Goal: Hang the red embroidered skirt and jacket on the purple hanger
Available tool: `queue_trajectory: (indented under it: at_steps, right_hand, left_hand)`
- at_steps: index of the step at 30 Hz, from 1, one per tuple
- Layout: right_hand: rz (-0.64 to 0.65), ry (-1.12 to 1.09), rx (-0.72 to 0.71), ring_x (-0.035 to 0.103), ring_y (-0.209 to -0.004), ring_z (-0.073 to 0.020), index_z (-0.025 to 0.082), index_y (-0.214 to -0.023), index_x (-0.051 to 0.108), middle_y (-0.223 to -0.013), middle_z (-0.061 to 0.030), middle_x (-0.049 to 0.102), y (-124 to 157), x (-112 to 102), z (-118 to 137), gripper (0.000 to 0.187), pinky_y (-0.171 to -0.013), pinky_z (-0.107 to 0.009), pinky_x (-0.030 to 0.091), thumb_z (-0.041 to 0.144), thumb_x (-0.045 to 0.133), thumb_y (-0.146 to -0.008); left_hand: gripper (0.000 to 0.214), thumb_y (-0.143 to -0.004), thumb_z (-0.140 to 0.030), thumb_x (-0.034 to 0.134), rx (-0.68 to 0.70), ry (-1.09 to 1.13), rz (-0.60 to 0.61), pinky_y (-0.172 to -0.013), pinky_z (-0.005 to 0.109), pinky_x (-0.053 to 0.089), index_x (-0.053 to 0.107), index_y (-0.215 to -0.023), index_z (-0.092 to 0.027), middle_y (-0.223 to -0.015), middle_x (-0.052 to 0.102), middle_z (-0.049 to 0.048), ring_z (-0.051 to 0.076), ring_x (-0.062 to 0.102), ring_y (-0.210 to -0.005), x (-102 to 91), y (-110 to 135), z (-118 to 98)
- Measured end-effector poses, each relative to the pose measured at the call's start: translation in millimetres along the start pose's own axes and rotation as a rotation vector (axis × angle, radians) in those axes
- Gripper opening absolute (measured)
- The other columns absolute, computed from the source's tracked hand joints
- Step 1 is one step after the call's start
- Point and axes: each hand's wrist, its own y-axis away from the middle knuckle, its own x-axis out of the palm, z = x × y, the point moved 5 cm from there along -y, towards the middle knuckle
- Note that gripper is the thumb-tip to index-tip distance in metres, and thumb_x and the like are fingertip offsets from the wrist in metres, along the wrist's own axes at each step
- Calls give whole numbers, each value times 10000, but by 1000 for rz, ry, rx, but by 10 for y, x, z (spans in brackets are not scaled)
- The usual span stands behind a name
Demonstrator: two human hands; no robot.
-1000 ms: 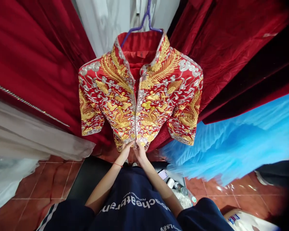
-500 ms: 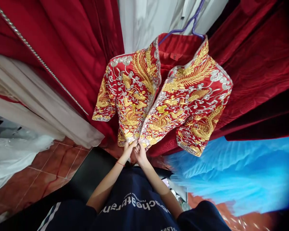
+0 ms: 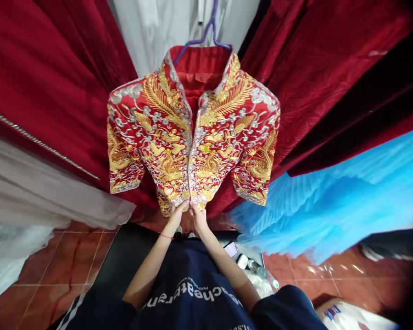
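A red jacket point(image 3: 223, 137) with gold and silver embroidery hangs from a purple hanger point(image 3: 206, 34). Its front edges meet along the lower middle, while the collar stands apart at the top and shows the red lining with a small label. My left hand point(image 3: 176, 211) is closed on the bottom hem, just left of the front opening. Close beside it, my right hand point(image 3: 198, 214) pinches the hem on the other side of the opening. The fingertips of both hands are partly hidden, and any fastener between them is too small to make out.
Dark red drapery point(image 3: 69, 78) hangs on both sides, with white garments point(image 3: 151, 32) behind the hanger. A fluffy blue garment point(image 3: 330, 197) spreads at right, pale sheer fabric point(image 3: 48, 183) at left. A phone point(image 3: 231, 249) and bottles lie low, right of my body. The floor point(image 3: 72, 256) is reddish tile.
My view has turned, so the jacket now appears further left and more upright. Its front edges look straighter and closer together. Both hands stay at the hem.
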Motion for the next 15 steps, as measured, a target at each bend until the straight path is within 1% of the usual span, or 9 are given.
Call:
queue_trajectory:
  at_steps: [4, 7, 11, 15]
  right_hand:
    - [-81, -23, -32, 261, -466, -57, 228, -549, 385, -489, 89, 346, -15, -135, 51, 447, -467, -249, 226, 418, 782, -630]
    - [-111, -49, -23, 245, -458, -54, 237, -536, 343, -476, 99, 302, -33, -192, 47, 476, -454, -245, 221, 421, 774, -621]
    - [-123, -79, -1, 227, -456, -49, 236, -533, 356, -478, 99, 310, -79, -206, 38, 453, -438, -237, 226, 424, 759, -616]
    - [-117, -97, 22, 242, -450, -49, 229, -550, 397, -489, 91, 352, -118, -163, 34, 398, -426, -227, 241, 388, 750, -640]
  left_hand:
    - [514, -643, -274, 834, -24, -39, 41, -1074, 443, 465, 691, -1131, -197, -1277, 696, 108, 278, 646, -1200, 116, -17, 91]
    - [502, -632, -276, 838, -26, -67, 65, -1087, 432, 453, 702, -1110, -208, -1247, 713, 99, 279, 633, -1222, 171, -30, 125]
    - [435, -620, -305, 852, -4, -111, 102, -1099, 437, 438, 733, -1019, -178, -1164, 744, 111, 286, 646, -1199, 205, -57, 110]
    - [437, -620, -310, 861, 25, -144, 124, -1084, 446, 449, 742, -1019, -178, -1113, 757, 112, 278, 676, -1135, 193, -82, 54]
